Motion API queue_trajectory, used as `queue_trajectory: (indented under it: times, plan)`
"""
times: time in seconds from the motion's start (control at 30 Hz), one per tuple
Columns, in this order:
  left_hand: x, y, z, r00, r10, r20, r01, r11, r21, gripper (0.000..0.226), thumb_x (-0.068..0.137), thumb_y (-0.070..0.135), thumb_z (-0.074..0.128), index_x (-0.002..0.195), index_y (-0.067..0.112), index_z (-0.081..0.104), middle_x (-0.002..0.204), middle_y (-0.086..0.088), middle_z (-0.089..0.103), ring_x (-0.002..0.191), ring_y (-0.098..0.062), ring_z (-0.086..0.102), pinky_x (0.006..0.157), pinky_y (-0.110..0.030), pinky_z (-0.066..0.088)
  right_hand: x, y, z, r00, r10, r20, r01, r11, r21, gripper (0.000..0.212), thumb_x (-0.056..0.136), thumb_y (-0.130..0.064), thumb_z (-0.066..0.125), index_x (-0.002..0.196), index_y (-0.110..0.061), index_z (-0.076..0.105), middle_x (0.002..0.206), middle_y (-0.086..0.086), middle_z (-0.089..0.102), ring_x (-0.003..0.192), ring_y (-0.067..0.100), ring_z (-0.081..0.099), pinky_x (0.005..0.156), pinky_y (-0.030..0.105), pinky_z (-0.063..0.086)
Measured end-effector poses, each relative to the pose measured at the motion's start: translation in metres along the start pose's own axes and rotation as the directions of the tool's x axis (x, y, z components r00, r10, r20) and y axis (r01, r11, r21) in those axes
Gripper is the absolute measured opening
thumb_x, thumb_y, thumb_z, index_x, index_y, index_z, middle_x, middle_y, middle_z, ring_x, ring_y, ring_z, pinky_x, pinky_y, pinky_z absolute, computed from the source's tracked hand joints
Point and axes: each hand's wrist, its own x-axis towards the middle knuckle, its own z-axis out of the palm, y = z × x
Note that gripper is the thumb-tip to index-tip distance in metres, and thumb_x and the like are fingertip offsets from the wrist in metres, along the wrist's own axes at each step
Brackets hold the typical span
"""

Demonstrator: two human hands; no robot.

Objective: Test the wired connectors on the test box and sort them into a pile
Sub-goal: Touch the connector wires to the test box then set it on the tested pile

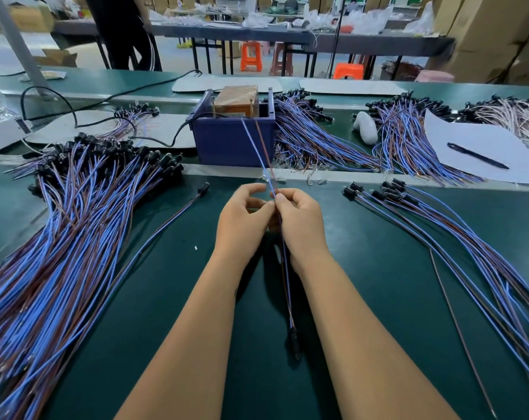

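2 bare forearms, left hand [242, 218] apparently ringless; no sleeves.

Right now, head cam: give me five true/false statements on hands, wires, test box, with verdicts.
1. Both hands pinch the thin blue-and-brown wire pair that runs up to the dark blue plastic test box. True; left hand, right hand.
2. The held pair's black connector sits on top of the box. False; it hangs down between the forearms.
3. The largest heap of blue and brown wired connectors lies left of the hands. True.
4. The black pen lies on the green table mat. False; it lies on the white paper sheet.
5. One single wired connector lies apart, between the heap and the left hand. True.
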Motion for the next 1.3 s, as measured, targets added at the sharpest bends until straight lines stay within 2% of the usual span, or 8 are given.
queue_trajectory:
  times: [0.13,0.3,0.43,0.6,0.83,1.0,1.1,1.3]
  plan:
    - [-0.003,0.000,0.002,0.997,0.060,-0.052,-0.049,0.978,0.202,0.013,0.087,0.033,0.067,0.086,0.026,0.055,0.079,0.008,0.066,0.061,0.004,0.056,0.055,-0.010,0.040,-0.001,-0.001,0.000,0.999,-0.030,-0.044,0.032,0.999,0.040,0.020,0.097,-0.008,0.050,0.086,-0.021,0.061,0.081,0.003,0.067,0.075,0.016,0.063,0.072,0.041,0.057]
    - [-0.004,0.003,0.004,0.998,0.037,-0.059,-0.023,0.974,0.225,0.005,0.089,0.025,0.059,0.087,0.024,0.055,0.077,0.007,0.063,0.057,0.006,0.053,0.057,-0.022,0.039,-0.002,-0.001,0.002,0.996,-0.080,-0.035,0.079,0.996,-0.036,0.019,0.097,-0.010,0.054,0.085,-0.023,0.061,0.088,0.003,0.068,0.088,0.023,0.066,0.083,0.043,0.056]
    - [-0.007,0.007,0.004,0.999,0.022,0.024,-0.026,0.979,0.203,0.018,0.089,0.021,0.052,0.080,0.024,0.067,0.078,0.004,0.071,0.075,-0.017,0.065,0.072,-0.040,0.052,-0.002,-0.001,0.001,0.995,-0.094,-0.019,0.094,0.995,-0.017,0.016,0.096,-0.008,0.053,0.088,-0.017,0.063,0.085,0.000,0.067,0.078,0.011,0.062,0.064,0.017,0.051]
    - [-0.008,0.005,0.005,0.995,0.067,0.079,-0.082,0.972,0.219,0.020,0.100,0.025,0.047,0.087,0.022,0.061,0.087,-0.004,0.070,0.084,-0.029,0.063,0.082,-0.052,0.052,0.000,-0.003,0.000,1.000,-0.023,0.013,0.022,0.994,0.109,0.019,0.096,-0.006,0.053,0.086,-0.017,0.064,0.086,0.003,0.068,0.076,0.010,0.064,0.068,0.020,0.053]
    - [-0.006,0.003,0.004,0.989,0.104,0.108,-0.127,0.964,0.234,0.010,0.091,0.022,0.060,0.082,0.022,0.060,0.074,0.010,0.066,0.062,-0.001,0.055,0.058,-0.015,0.043,-0.001,-0.004,-0.003,1.000,0.015,0.024,-0.018,0.992,0.125,0.018,0.094,-0.005,0.056,0.083,-0.016,0.065,0.083,0.008,0.067,0.078,0.019,0.063,0.080,0.037,0.054]
    - [-0.003,0.003,0.001,0.999,0.051,0.003,-0.051,0.988,0.148,0.014,0.095,0.019,0.055,0.082,0.014,0.057,0.072,0.001,0.065,0.068,-0.014,0.058,0.067,-0.032,0.048,-0.003,-0.005,-0.004,0.999,-0.014,-0.051,0.017,0.998,0.064,0.017,0.099,-0.013,0.048,0.088,-0.021,0.057,0.074,0.004,0.060,0.067,0.017,0.057,0.063,0.032,0.049]
    - [-0.001,0.003,-0.003,0.999,0.016,-0.038,-0.012,0.997,0.082,0.014,0.099,0.020,0.048,0.087,0.020,0.054,0.057,0.009,0.062,0.054,-0.008,0.058,0.057,-0.027,0.047,-0.004,-0.006,-0.007,0.997,-0.023,-0.073,0.028,0.998,0.059,0.015,0.100,-0.017,0.047,0.092,-0.023,0.057,0.060,-0.001,0.054,0.051,0.009,0.049,0.049,0.020,0.043]
    - [0.004,0.001,-0.013,0.982,0.055,-0.179,-0.036,0.993,0.110,0.017,0.101,0.028,0.042,0.088,0.030,0.054,0.058,0.006,0.047,0.057,-0.016,0.042,0.060,-0.034,0.041,-0.005,-0.005,-0.005,0.999,-0.047,-0.011,0.047,0.999,0.011,0.020,0.099,-0.015,0.045,0.091,-0.023,0.061,0.056,-0.003,0.040,0.048,0.009,0.034,0.046,0.020,0.031]
